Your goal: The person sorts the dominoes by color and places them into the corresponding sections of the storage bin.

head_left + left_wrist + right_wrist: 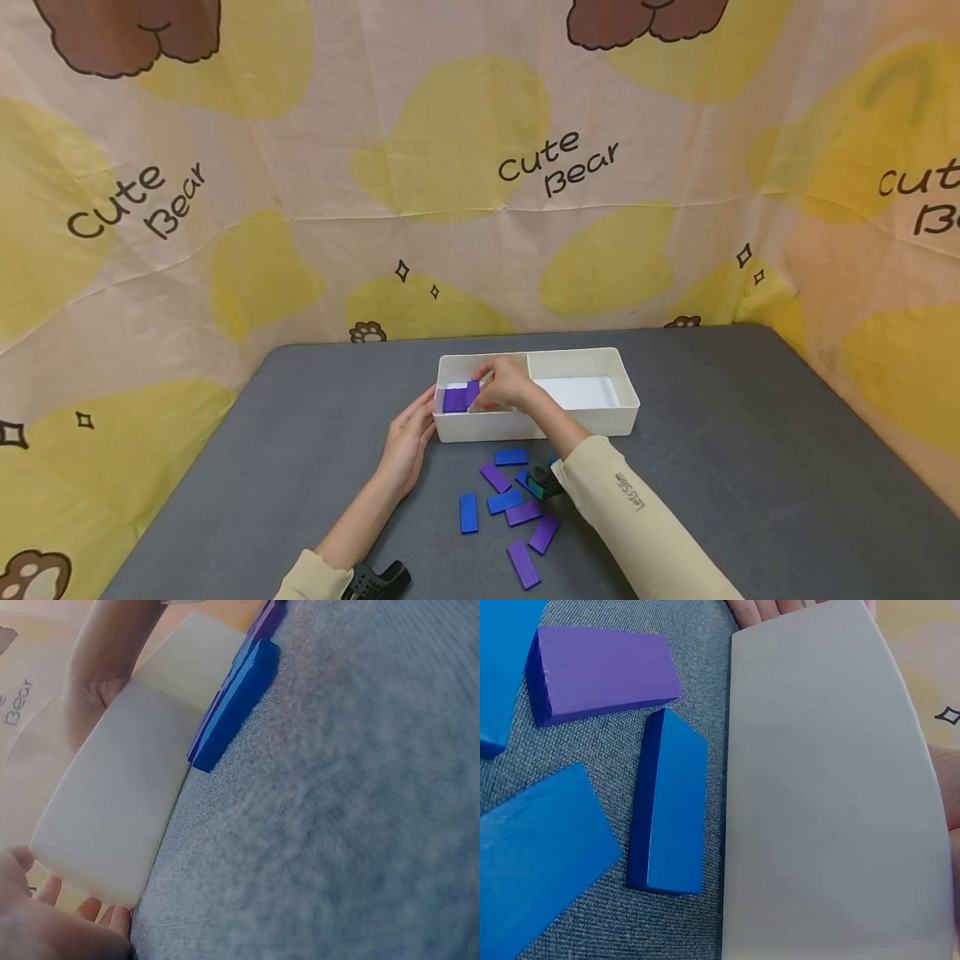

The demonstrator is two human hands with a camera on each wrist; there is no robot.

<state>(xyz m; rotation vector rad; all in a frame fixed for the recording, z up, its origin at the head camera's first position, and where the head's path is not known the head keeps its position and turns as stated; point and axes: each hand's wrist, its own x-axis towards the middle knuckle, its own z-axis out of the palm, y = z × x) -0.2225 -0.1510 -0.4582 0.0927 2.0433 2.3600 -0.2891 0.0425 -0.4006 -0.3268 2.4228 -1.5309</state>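
Observation:
A white box (491, 427) with two compartments stands on the table. My left hand (407, 442) rests its extended fingers against the box's left end; the left wrist view shows its fingertips (88, 907) at that end wall. Inside the left compartment, my right hand (504, 385) pinches a purple block (472, 392) beside another purple block (453, 401) lying there. The near wall hides the right fingers in the right wrist view. In front of the box lie several loose blocks, among them a blue block (511, 457) and a purple block (523, 565).
The box's right compartment (581, 392) has a white floor. A divider (528, 367) separates it from the left one. Behind the grey table (337, 383) hangs a printed cloth (465, 167). The right forearm passes over the right edge of the loose blocks.

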